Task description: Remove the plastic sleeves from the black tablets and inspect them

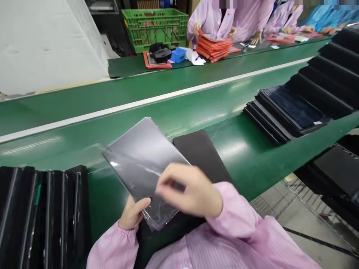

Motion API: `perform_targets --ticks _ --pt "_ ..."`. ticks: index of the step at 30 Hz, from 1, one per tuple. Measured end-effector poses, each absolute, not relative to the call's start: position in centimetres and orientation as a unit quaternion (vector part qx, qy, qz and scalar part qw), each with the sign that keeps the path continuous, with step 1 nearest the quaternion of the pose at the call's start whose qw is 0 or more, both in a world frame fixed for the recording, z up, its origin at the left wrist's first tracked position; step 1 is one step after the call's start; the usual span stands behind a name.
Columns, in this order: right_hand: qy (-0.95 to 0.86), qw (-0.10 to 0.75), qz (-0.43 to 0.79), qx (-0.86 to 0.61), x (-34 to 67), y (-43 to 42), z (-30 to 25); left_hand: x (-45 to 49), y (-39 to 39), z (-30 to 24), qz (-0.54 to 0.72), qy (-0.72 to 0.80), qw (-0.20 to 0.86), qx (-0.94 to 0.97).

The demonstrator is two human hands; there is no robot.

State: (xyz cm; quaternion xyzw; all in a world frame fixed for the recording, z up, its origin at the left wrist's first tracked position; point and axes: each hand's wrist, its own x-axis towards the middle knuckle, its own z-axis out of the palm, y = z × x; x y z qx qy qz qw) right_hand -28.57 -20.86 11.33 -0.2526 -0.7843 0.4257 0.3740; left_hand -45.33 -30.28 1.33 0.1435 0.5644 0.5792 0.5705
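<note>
Handling panel [140,145] | left hand [134,212]: thumb on top, gripping near edge | right hand [190,190]: curled over panel, blurred, contact unclear | place: above belt [232,145], partly hiding pad [200,153] | advice: support the edge, press film [160,216] lightly

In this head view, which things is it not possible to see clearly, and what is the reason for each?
All in the head view:
Left hand: partly hidden beneath the grey panel.
Right hand: blurred, so its contact with the panel is unclear.
Lettering: too small to read.
Dark board: partly covered by the panel and right hand.
Black cases: cut off by the left and bottom edges.
</note>
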Motion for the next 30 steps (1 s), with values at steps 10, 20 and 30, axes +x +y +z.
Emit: perform_targets --ticks 10,20,30 --pt "-0.605 0.402 0.544 -0.421 -22.8 -21.6 5.1 -45.5 -30.5 0.9 0.577 0.573 0.567 0.129" --pt "-0.397 0.548 0.55 -0.49 -21.3 -22.3 4.7 -44.2 -30.9 1.9 0.598 0.581 0.525 0.171" --pt "-0.681 0.525 0.143 -0.49 -13.4 -23.7 3.5 -46.5 -30.4 1.3 0.635 0.578 0.504 0.094"
